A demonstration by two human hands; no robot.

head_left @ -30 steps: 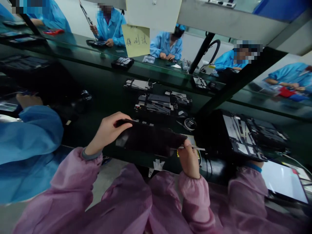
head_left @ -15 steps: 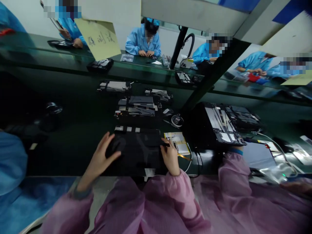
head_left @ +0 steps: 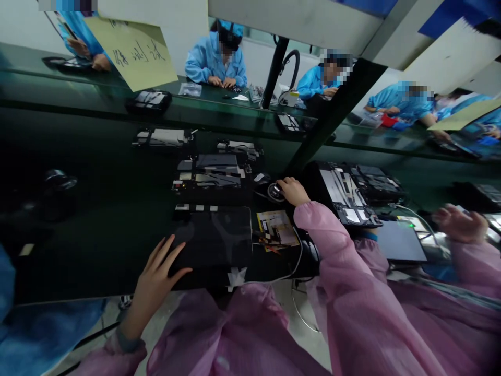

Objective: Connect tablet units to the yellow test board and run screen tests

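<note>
A black flat panel (head_left: 213,235), like a tablet screen with pale pieces along its far edge, lies in front of me. My left hand (head_left: 158,274) rests at its left edge, fingers spread and the thumb on its near left corner. Beyond the panel's far right corner, my right hand (head_left: 293,191) reaches over a small round light-rimmed thing (head_left: 275,193). Its fingertips are bent together there; what they pinch is hidden. A yellow-edged board (head_left: 284,227) with dark and orange strips lies just right of the panel.
Opened tablet-like devices (head_left: 213,171) lie beyond the panel; a stack of them (head_left: 344,193) stands to the right. A slanted dark post (head_left: 329,109) rises behind. A neighbour's hand (head_left: 462,223) is at far right. A white cable (head_left: 300,256) runs near the table edge. Co-workers in blue sit opposite.
My right hand has left the panel's right edge and moved forward and right to the round thing. My left hand stays at the panel's left side. The view has shifted slightly right.
</note>
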